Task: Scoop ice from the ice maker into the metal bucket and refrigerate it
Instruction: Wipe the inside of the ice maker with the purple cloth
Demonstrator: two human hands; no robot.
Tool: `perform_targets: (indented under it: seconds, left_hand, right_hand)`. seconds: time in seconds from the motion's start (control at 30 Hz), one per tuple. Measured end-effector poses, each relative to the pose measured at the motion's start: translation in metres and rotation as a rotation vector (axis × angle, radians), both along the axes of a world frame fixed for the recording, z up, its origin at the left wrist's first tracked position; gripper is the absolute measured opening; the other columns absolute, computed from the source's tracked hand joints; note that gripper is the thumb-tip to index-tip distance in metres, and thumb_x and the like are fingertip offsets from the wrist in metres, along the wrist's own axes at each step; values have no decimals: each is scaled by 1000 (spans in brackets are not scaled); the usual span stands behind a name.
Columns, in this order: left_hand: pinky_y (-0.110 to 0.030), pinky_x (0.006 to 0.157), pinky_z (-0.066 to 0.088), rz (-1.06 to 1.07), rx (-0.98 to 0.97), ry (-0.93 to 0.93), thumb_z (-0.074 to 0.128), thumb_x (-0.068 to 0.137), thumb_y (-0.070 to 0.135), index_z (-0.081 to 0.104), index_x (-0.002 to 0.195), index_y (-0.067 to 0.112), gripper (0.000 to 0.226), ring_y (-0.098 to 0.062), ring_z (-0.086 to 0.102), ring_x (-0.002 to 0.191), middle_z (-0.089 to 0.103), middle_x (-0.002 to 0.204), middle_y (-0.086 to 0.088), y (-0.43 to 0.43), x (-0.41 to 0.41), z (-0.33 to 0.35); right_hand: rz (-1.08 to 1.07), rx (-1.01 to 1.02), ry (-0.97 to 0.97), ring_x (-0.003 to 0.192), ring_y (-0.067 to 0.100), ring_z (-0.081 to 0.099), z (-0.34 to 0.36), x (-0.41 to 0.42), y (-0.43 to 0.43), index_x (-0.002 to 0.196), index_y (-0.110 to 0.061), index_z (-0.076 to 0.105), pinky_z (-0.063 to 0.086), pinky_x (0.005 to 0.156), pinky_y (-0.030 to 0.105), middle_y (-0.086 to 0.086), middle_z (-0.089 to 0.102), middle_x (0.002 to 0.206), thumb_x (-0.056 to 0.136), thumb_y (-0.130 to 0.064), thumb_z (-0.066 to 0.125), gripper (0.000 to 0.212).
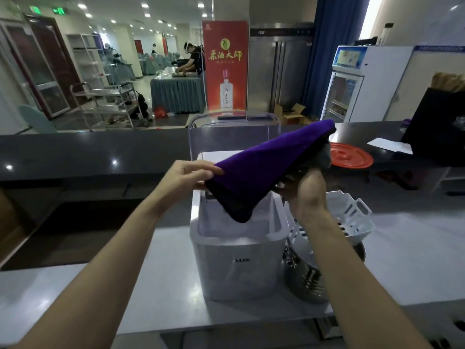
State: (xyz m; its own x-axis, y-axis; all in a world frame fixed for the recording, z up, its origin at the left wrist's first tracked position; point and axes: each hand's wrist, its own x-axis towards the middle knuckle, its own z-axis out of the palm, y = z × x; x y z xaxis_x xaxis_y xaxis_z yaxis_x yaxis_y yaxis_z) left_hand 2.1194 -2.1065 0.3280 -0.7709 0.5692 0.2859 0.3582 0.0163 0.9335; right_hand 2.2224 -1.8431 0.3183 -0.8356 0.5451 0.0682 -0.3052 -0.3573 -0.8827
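So on the left, the left hand (191,172) comes in over the pale grey worktop (151,285) and pinches the near left edge of a purple cloth (264,165), fingers on top. The cloth is folded, purple on top and dark underneath. It's held up in the air at a slant, with its low corner hanging down into the open top of the ice maker (239,260).

The ice maker is a light grey box standing on the worktop right in the middle, and its clear lid (234,132) is flipped up at the back. Can't really tell if there's any ice in it, since the cloth covers most of the opening.

The right hand (309,195) has its back to the camera, fingers curled round the right side of the cloth from below.

Just right of the ice maker, pretty much touching it, is the metal bucket (304,278), also on the worktop. A white slotted basket (352,217) sits tilted on top of it, and the right forearm hides part of both. Further back on the right, a red lid (351,156) lies flat on the dark raised counter (75,152)
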Motion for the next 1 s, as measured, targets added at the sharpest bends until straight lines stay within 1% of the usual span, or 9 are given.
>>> perform_targets:
  seconds: [0.13,0.27,0.4,0.47,0.53,0.63,0.77,0.87,1.0]
  left_hand:
    - [-36,91,65,-13,-69,10,76,97,0,81,120,7,24,-24,78,110,80,118,-3,31,10,-11]
    - [-29,93,62,-26,-177,135,80,96,4,80,120,19,28,-13,76,108,79,116,4,42,4,-13]
    - [-33,99,58,0,-338,288,80,99,21,77,128,21,30,-14,69,115,72,124,4,43,-8,-16]
    - [-32,98,54,-13,-426,372,80,98,24,78,127,23,29,-11,65,114,68,126,7,44,-11,-19]
    - [-20,88,49,-60,-457,404,82,95,18,76,121,27,29,3,61,105,63,126,18,46,-12,-21]
    - [-18,84,49,-122,-484,362,82,89,20,73,119,36,35,3,60,99,60,122,18,39,-21,-22]
    - [-17,73,49,64,-216,406,78,95,18,78,108,38,24,-10,63,81,63,101,3,18,-38,-31]
    - [-22,74,51,470,-107,511,77,96,19,73,103,28,12,-5,57,81,52,99,5,4,-52,-46]
    - [-39,109,51,597,-67,517,79,96,20,66,112,23,21,-16,48,129,41,131,0,-1,-67,-68]
  right_hand:
    - [143,-261,233,110,25,66,6,0,-23,128,-29,69,56,97,44,4,73,119,101,-80,36,66]
    - [199,-271,161,121,33,62,-14,4,-37,138,-28,68,48,111,58,11,71,132,88,-88,39,83]
    - [222,-251,79,115,39,63,-27,9,-45,128,-20,73,51,99,62,16,72,121,92,-68,56,63]
    - [214,-198,31,116,38,63,-29,7,-53,141,-11,63,54,95,63,20,68,126,82,-56,73,75]
    - [86,-57,-77,127,36,65,-30,0,-63,148,-10,57,57,101,63,18,68,136,67,-42,88,93]
    - [-196,146,-201,125,36,66,-42,-14,-69,141,-5,60,55,104,62,18,70,132,77,-9,88,70]
    - [-425,297,-255,120,24,69,-59,-16,-66,130,-6,65,56,102,45,9,75,123,87,-4,84,48]
    - [-541,452,-295,89,-10,66,-61,-14,-71,113,-28,60,48,72,11,-17,69,97,88,-18,85,37]
    - [-654,769,-387,78,38,71,-67,-14,-79,94,-16,60,37,59,31,10,72,80,93,-32,79,24]
